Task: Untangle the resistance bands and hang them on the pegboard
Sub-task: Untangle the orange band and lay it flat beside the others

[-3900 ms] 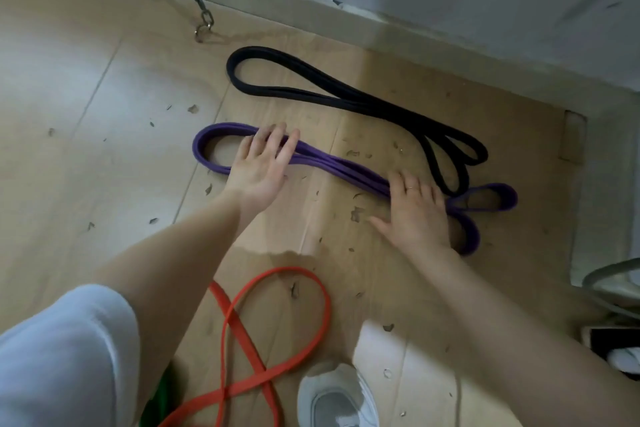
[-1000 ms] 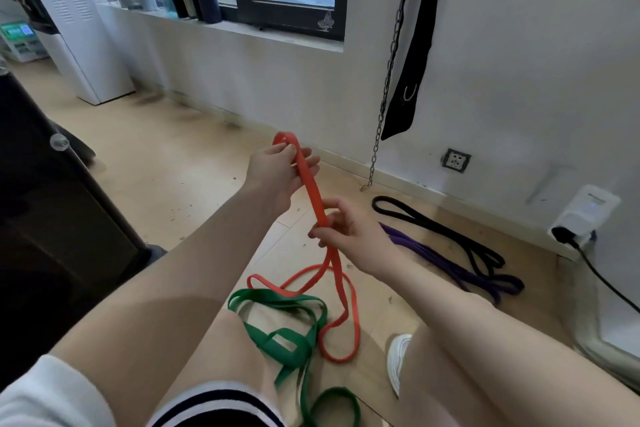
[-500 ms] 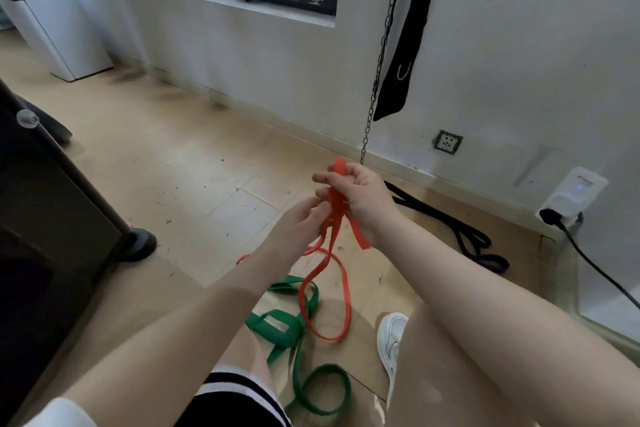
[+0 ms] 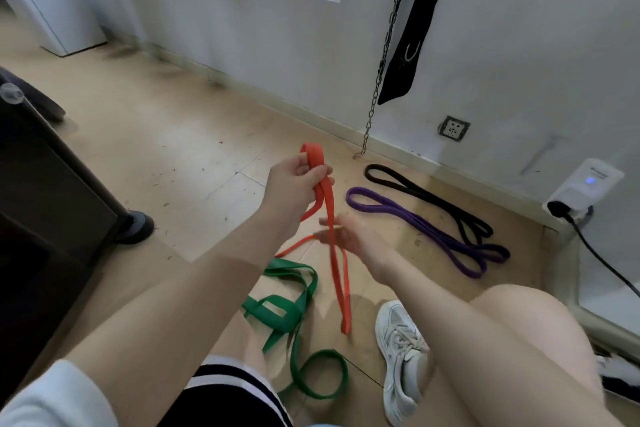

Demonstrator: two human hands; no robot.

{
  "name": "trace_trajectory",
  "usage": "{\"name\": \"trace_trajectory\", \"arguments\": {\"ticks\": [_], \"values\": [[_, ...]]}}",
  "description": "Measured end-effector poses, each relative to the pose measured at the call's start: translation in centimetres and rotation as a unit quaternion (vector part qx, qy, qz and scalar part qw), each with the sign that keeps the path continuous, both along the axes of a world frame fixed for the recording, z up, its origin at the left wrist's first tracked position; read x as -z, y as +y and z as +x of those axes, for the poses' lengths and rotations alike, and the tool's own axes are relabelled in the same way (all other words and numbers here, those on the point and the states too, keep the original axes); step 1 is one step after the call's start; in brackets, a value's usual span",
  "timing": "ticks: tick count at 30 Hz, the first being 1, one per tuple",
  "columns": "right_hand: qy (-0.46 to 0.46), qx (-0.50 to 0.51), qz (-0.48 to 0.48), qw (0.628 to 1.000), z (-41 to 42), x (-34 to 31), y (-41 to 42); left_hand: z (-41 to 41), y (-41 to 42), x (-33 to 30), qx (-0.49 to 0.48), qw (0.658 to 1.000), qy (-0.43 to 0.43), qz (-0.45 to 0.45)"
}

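Both hands' fingers grip the orange band, bare floor leftward.

Orange band hangs doubled from left hand; green band tangled below it; purple band, black band flat beyond right hand.

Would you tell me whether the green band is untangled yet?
Still tangled: the green band lies twisted over itself on the floor, untouched.
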State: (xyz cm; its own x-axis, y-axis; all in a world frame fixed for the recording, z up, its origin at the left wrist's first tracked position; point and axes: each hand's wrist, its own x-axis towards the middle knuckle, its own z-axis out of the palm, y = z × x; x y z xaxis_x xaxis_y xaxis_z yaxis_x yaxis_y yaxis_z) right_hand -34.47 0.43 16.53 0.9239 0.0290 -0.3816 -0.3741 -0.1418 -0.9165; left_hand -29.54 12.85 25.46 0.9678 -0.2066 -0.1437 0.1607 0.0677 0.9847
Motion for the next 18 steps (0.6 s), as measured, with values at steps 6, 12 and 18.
{"name": "trace_trajectory", "arguments": {"ticks": [6,12,18], "values": [[-0.031,-0.033,-0.211,0.976,-0.1,3.0,0.7,1.8,0.7,-0.9,-0.042,0.999,0.017,-0.03],[-0.113,0.081,-0.264,0.954,0.9,-0.9,-2.8,3.8,2.2,0.1,-0.094,0.992,0.06,-0.054],[-0.215,0.098,-0.165,0.958,0.9,-10.5,-5.8,3.8,3.1,2.0,0.078,0.901,0.101,0.414]]}}
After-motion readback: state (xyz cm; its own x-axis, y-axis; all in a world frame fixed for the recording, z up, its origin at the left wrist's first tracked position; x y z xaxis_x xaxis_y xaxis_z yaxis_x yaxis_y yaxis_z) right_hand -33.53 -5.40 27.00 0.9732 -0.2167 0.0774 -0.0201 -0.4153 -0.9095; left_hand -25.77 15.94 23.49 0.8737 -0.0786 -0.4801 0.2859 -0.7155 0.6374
